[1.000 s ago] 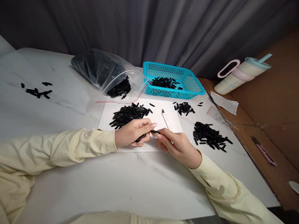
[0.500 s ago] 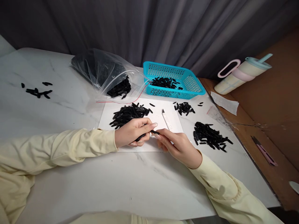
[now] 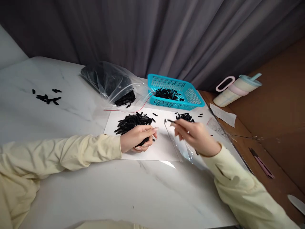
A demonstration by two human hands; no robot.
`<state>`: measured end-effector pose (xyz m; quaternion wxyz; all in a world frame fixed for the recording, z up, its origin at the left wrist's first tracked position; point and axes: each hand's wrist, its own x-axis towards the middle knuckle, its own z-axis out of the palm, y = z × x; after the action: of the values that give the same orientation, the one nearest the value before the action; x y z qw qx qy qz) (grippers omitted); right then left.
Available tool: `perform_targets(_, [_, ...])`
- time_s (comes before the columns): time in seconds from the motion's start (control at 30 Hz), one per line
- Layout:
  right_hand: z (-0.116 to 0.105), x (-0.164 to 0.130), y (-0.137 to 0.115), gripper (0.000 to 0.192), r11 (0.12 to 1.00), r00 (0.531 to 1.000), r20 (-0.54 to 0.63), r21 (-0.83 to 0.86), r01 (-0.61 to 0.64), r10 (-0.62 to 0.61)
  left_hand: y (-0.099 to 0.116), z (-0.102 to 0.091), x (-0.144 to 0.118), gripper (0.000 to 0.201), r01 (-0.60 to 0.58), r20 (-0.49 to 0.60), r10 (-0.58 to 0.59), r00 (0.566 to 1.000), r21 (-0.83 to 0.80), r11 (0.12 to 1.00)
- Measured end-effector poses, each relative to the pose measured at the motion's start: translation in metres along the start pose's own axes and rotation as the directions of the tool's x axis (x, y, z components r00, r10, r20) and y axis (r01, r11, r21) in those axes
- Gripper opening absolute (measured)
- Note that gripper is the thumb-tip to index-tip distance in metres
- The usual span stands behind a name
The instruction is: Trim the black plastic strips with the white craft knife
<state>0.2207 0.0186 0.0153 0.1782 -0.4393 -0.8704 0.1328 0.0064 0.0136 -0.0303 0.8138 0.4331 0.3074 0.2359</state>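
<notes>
My left hand (image 3: pixel 139 138) is curled closed around several thin black strips (image 3: pixel 143 141), whose ends show under the fingers. It rests over the white sheet (image 3: pixel 164 152), just in front of a heap of similar strips (image 3: pixel 132 121). Apart from it, my slightly blurred right hand (image 3: pixel 196 135) pinches a single black strip (image 3: pixel 171 121) between thumb and forefinger, above the sheet's right edge. Beside that strip lies a craft knife with a dark pointed blade (image 3: pixel 165 121); much of its pale handle is hard to make out.
Behind the sheet are a clear plastic bag (image 3: pixel 114 79) with black strips and a turquoise basket (image 3: pixel 176 103) holding more. A small pile (image 3: pixel 184 117) lies beyond my right hand. Loose strips (image 3: pixel 49 99) lie far left. At right are a tumbler (image 3: pixel 232 92) and a pink cutter (image 3: pixel 262 163).
My right hand has moved away from the left, to the right and slightly up, carrying one black strip. My left hand still holds its strips. The view has shifted a little.
</notes>
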Motion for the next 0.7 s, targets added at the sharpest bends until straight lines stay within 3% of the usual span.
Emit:
perform_targets(0.13, [-0.041, 0.055, 0.029, 0.027, 0.929, 0.988, -0.068, -0.337, -0.155, 0.14, 0.004, -0.006, 0.002, 0.027, 0.065, 0.017, -0.063, 0.998, -0.084, 0.994])
perform_targets(0.2, [-0.055, 0.082, 0.037, 0.018, 0.854, 0.969, -0.077, -0.461, -0.243, 0.234, 0.006, -0.009, 0.005, 0.03, 0.1, 0.033, -0.097, 0.995, -0.133, 0.986])
perform_targets(0.27, [-0.063, 0.101, 0.036, 0.009, 0.798, 0.967, -0.093, -0.549, -0.249, 0.238, 0.006, -0.012, 0.007, 0.033, 0.129, 0.063, -0.12, 0.991, -0.174, 0.976])
perform_targets(0.33, [-0.065, 0.11, 0.025, 0.007, 0.837, 0.982, -0.067, -0.514, -0.185, 0.176, 0.005, -0.015, 0.01, 0.034, 0.145, 0.093, -0.128, 0.987, -0.196, 0.97])
perform_targets(0.43, [-0.054, 0.102, -0.006, 0.011, 0.969, 0.992, 0.123, -0.244, 0.04, -0.01, 0.003, -0.016, 0.012, 0.035, 0.148, 0.107, -0.128, 0.986, -0.207, 0.967])
perform_targets(0.47, [-0.047, 0.095, -0.017, 0.012, 0.977, 0.968, 0.225, -0.154, 0.148, -0.111, 0.003, -0.016, 0.012, 0.035, 0.149, 0.106, -0.129, 0.986, -0.206, 0.967])
perform_targets(0.53, [-0.029, 0.078, -0.038, 0.01, 0.94, 0.875, 0.397, -0.078, 0.331, -0.275, 0.004, -0.015, 0.012, 0.035, 0.162, 0.11, -0.143, 0.984, -0.196, 0.967])
perform_targets(0.57, [-0.02, 0.07, -0.047, 0.009, 0.921, 0.849, 0.433, -0.096, 0.377, -0.302, 0.004, -0.015, 0.012, 0.036, 0.172, 0.113, -0.152, 0.982, -0.188, 0.967])
perform_targets(0.7, [0.006, 0.047, -0.066, 0.008, 0.869, 0.88, 0.415, -0.32, 0.377, -0.23, 0.006, -0.012, 0.012, 0.036, 0.174, 0.093, -0.16, 0.983, -0.164, 0.971])
